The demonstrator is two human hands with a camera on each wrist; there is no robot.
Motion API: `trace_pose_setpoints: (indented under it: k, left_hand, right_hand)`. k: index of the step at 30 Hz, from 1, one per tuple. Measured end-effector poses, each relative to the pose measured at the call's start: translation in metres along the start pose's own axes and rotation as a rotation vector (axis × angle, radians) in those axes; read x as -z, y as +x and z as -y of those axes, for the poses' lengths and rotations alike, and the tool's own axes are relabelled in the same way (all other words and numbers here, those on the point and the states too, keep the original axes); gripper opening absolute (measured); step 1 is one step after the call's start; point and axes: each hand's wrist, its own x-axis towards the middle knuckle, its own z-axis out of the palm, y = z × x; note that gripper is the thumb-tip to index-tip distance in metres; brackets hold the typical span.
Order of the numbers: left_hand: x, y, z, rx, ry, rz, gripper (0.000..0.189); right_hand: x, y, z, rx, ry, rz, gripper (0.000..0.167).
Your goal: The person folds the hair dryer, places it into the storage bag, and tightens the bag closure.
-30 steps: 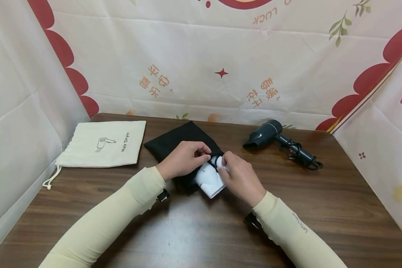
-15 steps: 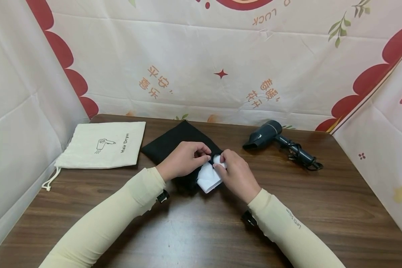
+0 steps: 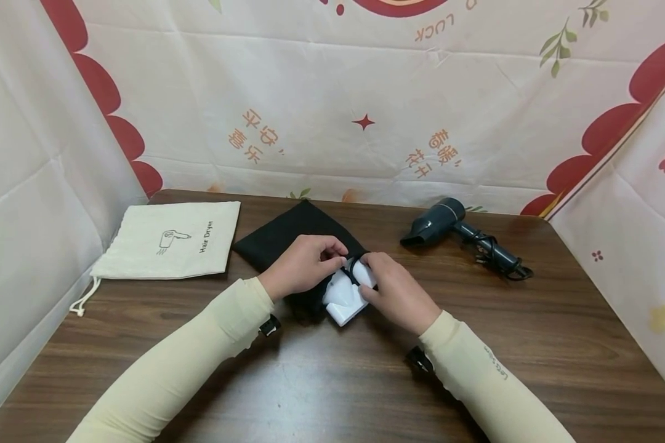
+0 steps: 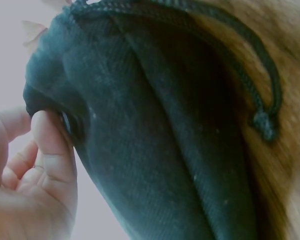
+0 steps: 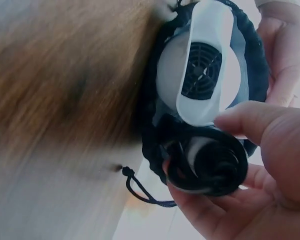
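Note:
A white hair dryer (image 3: 345,296) protrudes from the mouth of a black drawstring bag (image 3: 294,237) in the head view. The bag's edge is pinched between the thumb and forefinger of my left hand (image 3: 305,264), as the left wrist view shows. My right hand (image 3: 396,294) grips the dryer by its handle, where a coiled black cord (image 5: 235,160) lies in the right wrist view. The right thumb touches the white nozzle (image 5: 220,25), behind whose opening a dark grille (image 5: 204,70) shows. Inside the bag, the rest of the dryer is hidden.
At the left of the wooden table (image 3: 288,394) lies a cream drawstring bag (image 3: 144,240) printed "Hair Dryer". A dark hair dryer (image 3: 438,221) with its cord wrapped round the handle lies at the back right. Printed cloth (image 3: 321,86) encloses the table's far side.
The white dryer and my right hand shifted slightly up toward the bag, then back down a little, and the right fingers have spread somewhat. My left hand stays at the bag's mouth.

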Motion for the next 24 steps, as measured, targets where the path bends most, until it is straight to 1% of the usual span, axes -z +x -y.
trace_pose_setpoints:
  k: [7,9,13,15,18,24]
  left_hand:
    - [-0.002,0.0,0.0,0.005,0.022,-0.011,0.014]
    - [-0.002,-0.001,0.0,0.008,0.017,-0.012,0.015]
    - [-0.003,-0.003,0.0,0.019,0.009,-0.012,0.016]
    - [-0.003,-0.004,0.001,0.023,0.009,-0.01,0.017]
    - [-0.003,-0.006,0.001,0.019,0.01,-0.008,0.016]
    - [-0.006,-0.008,-0.001,-0.024,0.034,-0.012,0.015]
  right_hand:
    - [0.003,-0.002,-0.007,0.024,-0.023,0.046,0.044]
    - [0.004,-0.003,-0.009,0.034,-0.021,0.034,0.042]
    - [0.006,-0.005,-0.013,0.039,-0.025,-0.016,0.036]
    - [0.007,-0.006,-0.015,0.028,-0.034,-0.029,0.035]
    - [0.007,-0.007,-0.016,0.002,-0.069,-0.024,0.036]
    - [0.002,-0.005,-0.014,-0.074,-0.135,0.049,0.036]
